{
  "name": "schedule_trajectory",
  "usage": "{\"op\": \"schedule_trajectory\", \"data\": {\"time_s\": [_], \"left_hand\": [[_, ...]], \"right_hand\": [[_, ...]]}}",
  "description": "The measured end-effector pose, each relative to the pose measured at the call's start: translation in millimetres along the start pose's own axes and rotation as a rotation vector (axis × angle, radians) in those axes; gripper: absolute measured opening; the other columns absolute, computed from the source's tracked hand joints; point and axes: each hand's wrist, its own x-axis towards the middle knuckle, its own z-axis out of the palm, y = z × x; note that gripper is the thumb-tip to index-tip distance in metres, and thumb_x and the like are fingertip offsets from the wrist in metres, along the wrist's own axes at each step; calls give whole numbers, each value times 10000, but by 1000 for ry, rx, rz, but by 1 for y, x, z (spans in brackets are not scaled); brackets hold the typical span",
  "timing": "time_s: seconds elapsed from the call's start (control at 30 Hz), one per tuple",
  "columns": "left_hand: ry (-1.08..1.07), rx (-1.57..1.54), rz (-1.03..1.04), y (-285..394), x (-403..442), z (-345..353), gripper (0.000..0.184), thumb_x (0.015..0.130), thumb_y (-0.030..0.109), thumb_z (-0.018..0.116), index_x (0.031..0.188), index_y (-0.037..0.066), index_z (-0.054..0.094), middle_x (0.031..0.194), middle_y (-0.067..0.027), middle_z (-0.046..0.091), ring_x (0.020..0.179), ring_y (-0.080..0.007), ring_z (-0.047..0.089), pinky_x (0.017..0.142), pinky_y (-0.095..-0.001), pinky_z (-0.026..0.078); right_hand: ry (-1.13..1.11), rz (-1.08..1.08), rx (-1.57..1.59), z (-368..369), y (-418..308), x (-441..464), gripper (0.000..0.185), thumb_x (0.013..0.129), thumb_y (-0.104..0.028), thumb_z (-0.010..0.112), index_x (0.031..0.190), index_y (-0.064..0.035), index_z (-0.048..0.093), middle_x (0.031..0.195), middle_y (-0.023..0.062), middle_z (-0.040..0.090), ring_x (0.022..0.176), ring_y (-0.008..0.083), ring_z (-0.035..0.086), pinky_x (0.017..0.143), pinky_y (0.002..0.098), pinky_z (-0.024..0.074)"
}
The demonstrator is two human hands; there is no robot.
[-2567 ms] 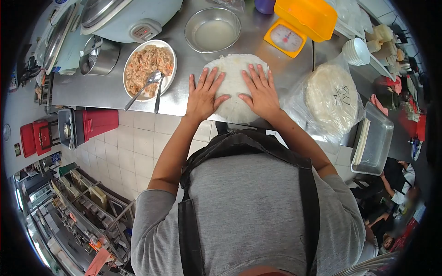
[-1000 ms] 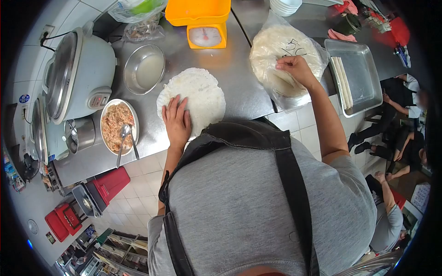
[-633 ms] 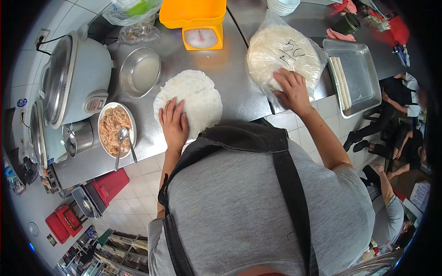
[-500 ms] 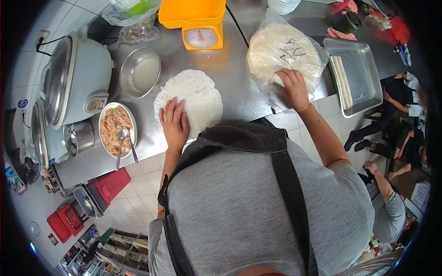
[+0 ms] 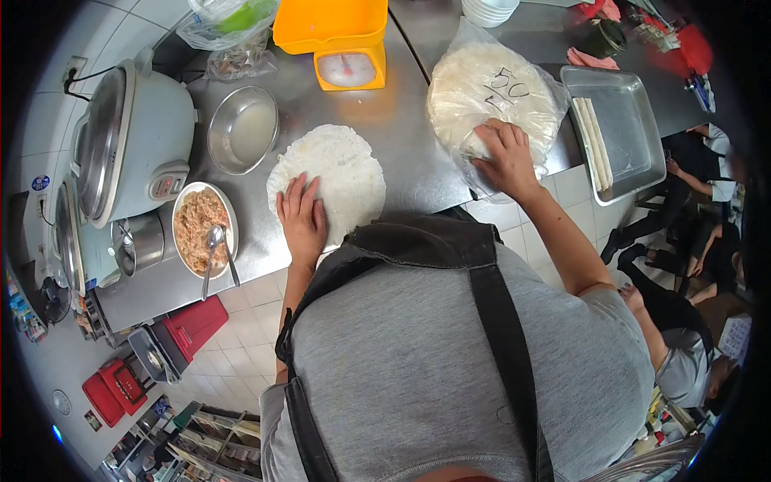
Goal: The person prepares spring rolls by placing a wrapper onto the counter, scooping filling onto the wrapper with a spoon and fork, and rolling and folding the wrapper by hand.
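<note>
A round, thin white wrapper sheet (image 5: pixel 345 173) lies flat on the steel counter. My left hand (image 5: pixel 303 221) rests on its lower left part, fingers stretched out. To the right is a clear plastic bag (image 5: pixel 494 88) of stacked pale round wrappers, with black writing on it. My right hand (image 5: pixel 510 161) lies on the lower part of this bag, thumb apart from the fingers. Left of the sheet sit an oval bowl of minced filling (image 5: pixel 199 229), with two metal spoons (image 5: pixel 214 241) in it, and a metal bowl of whitish liquid (image 5: pixel 253 132).
A metal tray (image 5: pixel 622 120) at the right holds two long pale rolls (image 5: pixel 593 145). An orange scale (image 5: pixel 347 68) stands at the back. A large rice cooker (image 5: pixel 136 136) and a metal pot (image 5: pixel 144 241) are at the left. Other people (image 5: pixel 691 345) are at the far right.
My right hand has shifted slightly down on the bag, and its thumb has spread out. My left hand stays on the sheet. At the right, a person has changed posture.
</note>
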Motion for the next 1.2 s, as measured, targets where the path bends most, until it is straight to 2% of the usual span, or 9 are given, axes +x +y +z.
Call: {"op": "schedule_trajectory", "data": {"time_s": [0.2, 0.4, 0.6, 0.7, 0.87, 0.97, 1.03, 1.13, 1.2], "left_hand": [[2, -18, -9, 3, 1, -3, 422, 971, 110, 612, 1392, 145, 620, 1528, -96, 513, 1463, -317, 427, 1261, -520, 184], [5, 0, -1, 3, 1, -3, 427, 968, 108, 611, 1392, 146, 619, 1528, -92, 513, 1455, -319, 434, 1259, -520, 189], [4, -3, -1, 5, 2, -3, 431, 964, 103, 611, 1393, 144, 623, 1525, -94, 515, 1454, -320, 434, 1259, -514, 185], [-5, 7, 4, 3, 3, -4, 436, 962, 99, 612, 1396, 138, 622, 1529, -98, 511, 1456, -318, 431, 1258, -510, 187], [-9, -15, -7, 3, 3, -3, 453, 935, 71, 634, 1384, 135, 631, 1513, -103, 524, 1460, -329, 424, 1255, -522, 185], [44, 68, 27, 7, 6, -13, 472, 900, 77, 680, 1367, 138, 643, 1484, -109, 541, 1449, -359, 425, 1247, -530, 202], [95, 70, 65, 19, 21, -24, 483, 878, 89, 709, 1355, 139, 649, 1465, -116, 549, 1433, -376, 431, 1233, -534, 229], [99, -91, 143, 63, 70, -39, 477, 863, 105, 734, 1333, 128, 657, 1437, -132, 557, 1381, -387, 462, 1183, -532, 313], [7, -253, 233, 94, 107, -28, 482, 866, 112, 738, 1340, 128, 654, 1447, -137, 550, 1371, -396, 467, 1175, -524, 326]], "right_hand": [[59, -110, 53, -4, 15, 17, 592, 684, -21, 759, 1263, -69, 642, 1165, 119, 656, 1046, 344, 613, 953, 421, 508], [61, 60, 177, -9, 22, 26, 439, 760, -79, 799, 1179, -11, 687, 1103, 172, 709, 1015, 388, 647, 920, 446, 528], [47, 220, 212, -10, 15, 29, 468, 757, -100, 820, 1199, -33, 684, 1125, 169, 710, 1040, 388, 652, 930, 441, 529], [48, 26, 171, -22, -2, 29, 537, 730, -102, 837, 1235, -58, 661, 1096, 149, 696, 1020, 395, 648, 904, 448, 529], [-454, -10, 572, -80, -26, 34, 409, 814, -200, 851, 1169, -74, 693, 1091, 104, 729, 935, 298, 704, 852, 403, 543], [-282, 264, 723, -70, 28, 49, 331, 893, -252, 798, 1163, -77, 721, 1080, 87, 752, 930, 266, 717, 842, 373, 543], [-101, 456, 554, -52, 76, 69, 487, 939, -376, 742, 1286, -42, 671, 1205, 157, 722, 1076, 322, 695, 926, 408, 522], [200, 309, -264, 32, 156, 73, 699, 913, -542, 727, 1401, -58, 600, 1264, 213, 669, 1150, 364, 642, 998, 449, 478], [108, 456, -243, 31, 145, 80, 869, 843, -657, 726, 1433, -40, 558, 1330, 223, 604, 1201, 421, 575, 974, 514, 471]]}}
